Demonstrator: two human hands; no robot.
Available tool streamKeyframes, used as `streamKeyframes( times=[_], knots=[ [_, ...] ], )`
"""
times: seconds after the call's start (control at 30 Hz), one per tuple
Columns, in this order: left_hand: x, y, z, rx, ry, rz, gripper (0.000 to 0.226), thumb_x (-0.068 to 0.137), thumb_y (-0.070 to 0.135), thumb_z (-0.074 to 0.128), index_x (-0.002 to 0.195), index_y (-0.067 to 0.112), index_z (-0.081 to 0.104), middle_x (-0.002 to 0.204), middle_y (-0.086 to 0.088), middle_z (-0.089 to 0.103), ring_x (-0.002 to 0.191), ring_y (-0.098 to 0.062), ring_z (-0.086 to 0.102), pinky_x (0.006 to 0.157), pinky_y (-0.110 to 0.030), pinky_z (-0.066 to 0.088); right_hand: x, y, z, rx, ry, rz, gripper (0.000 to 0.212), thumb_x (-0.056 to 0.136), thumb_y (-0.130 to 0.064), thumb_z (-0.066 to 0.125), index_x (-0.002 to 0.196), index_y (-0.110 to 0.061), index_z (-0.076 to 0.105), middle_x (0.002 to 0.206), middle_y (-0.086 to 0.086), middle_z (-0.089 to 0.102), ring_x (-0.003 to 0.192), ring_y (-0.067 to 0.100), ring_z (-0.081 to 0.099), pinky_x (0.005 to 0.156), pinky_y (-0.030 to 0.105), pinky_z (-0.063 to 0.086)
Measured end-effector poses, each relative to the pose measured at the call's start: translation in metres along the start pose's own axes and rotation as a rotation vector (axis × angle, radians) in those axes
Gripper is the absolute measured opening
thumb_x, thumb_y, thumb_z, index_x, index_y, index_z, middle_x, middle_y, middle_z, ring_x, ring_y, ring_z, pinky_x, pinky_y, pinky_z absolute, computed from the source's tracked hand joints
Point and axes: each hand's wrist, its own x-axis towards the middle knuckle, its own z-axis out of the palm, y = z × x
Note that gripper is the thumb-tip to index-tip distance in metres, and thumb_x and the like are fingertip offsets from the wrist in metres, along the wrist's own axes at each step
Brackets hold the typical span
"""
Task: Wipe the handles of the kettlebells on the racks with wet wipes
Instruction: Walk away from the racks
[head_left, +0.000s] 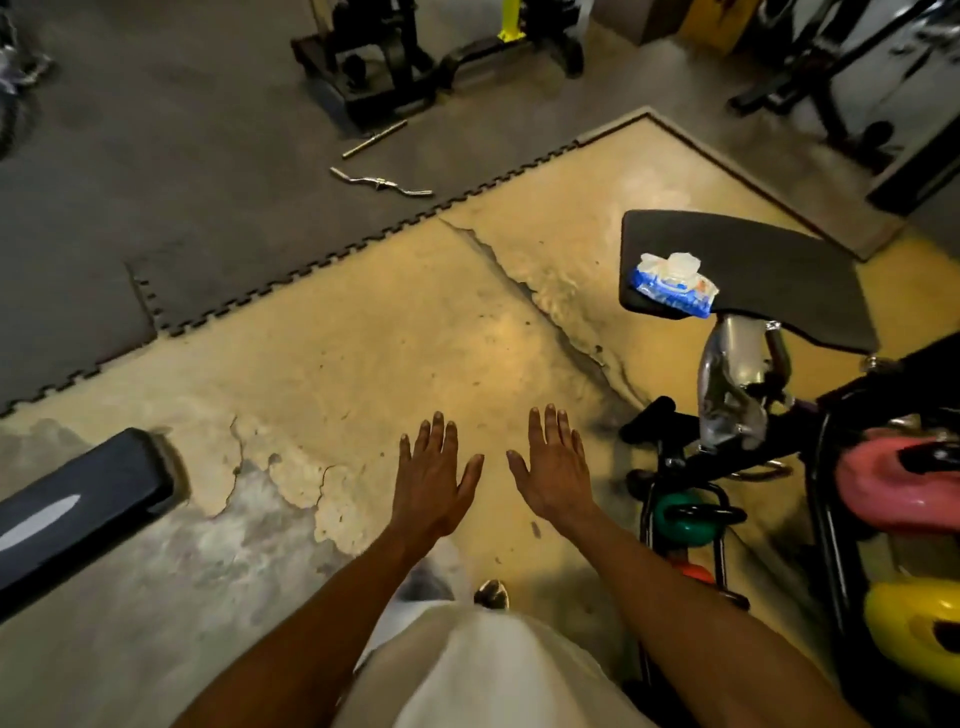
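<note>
Floor: worn yellow floor, dark mats beyond.
Kettlebells: green, pink, yellow racked at right.
Wet wipes: blue pack, laid on padded seat.
Hands: left hand, right hand held flat, empty.

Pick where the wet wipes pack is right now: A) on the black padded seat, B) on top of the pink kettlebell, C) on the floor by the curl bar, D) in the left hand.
A: the wet wipes pack lies on the near corner of the black padded seat, while the left hand and right hand are both held out flat and hold nothing.
</note>
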Motion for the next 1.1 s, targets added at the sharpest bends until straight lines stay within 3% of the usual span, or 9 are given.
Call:
streamKeyframes(
  times=[0.37,0.53,0.67,0.87,1.1],
  knots=[
    [0.273,0.082,-0.033,0.097,-0.131,0.369,0.096,0.094,0.071,-0.002,0.165,0.013,0.022,0.174,-0.010,0.010,0.161,-0.028,0.011,0.130,-0.052,0.007,0.179,0.072,-0.071,0.052,0.102,0.352,0.075,0.108,-0.050,0.038,0.167,-0.011,0.013,0.174,0.016,0.010,0.161,0.034,0.005,0.130,0.047,0.006],
    [0.371,0.128,-0.050,0.136,-0.172,0.523,0.099,0.091,0.070,-0.006,0.165,0.012,0.021,0.174,-0.012,0.011,0.161,-0.028,0.010,0.129,-0.051,0.004,0.249,0.103,-0.111,0.098,0.113,0.486,0.074,0.107,-0.051,0.039,0.166,-0.015,0.013,0.174,0.015,0.010,0.162,0.032,0.006,0.130,0.048,0.010],
    [0.416,0.166,-0.050,0.159,-0.224,0.565,0.093,0.095,0.070,-0.001,0.165,0.013,0.020,0.174,-0.010,0.009,0.162,-0.026,0.007,0.130,-0.050,0.003,0.281,0.129,-0.137,0.105,0.096,0.550,0.074,0.108,-0.051,0.037,0.167,-0.015,0.008,0.174,0.015,0.005,0.162,0.032,0.003,0.130,0.050,0.011],
    [0.491,0.226,-0.026,0.238,-0.289,0.596,0.076,0.107,0.061,0.022,0.167,0.015,0.012,0.175,-0.008,0.004,0.162,-0.025,0.003,0.131,-0.050,-0.001,0.339,0.201,-0.161,0.126,0.060,0.550,0.078,0.109,-0.048,0.042,0.167,-0.013,0.003,0.174,0.017,0.000,0.162,0.032,0.001,0.131,0.049,0.009],
    [0.553,0.285,0.000,0.240,-0.320,0.529,0.084,0.100,0.065,0.009,0.167,0.016,0.010,0.175,-0.008,0.001,0.162,-0.025,0.002,0.130,-0.050,-0.003,0.407,0.290,-0.168,0.140,-0.009,0.510,0.081,0.107,-0.041,0.048,0.167,-0.011,0.003,0.173,0.020,-0.005,0.162,0.035,-0.003,0.131,0.048,0.003]
  ],
)
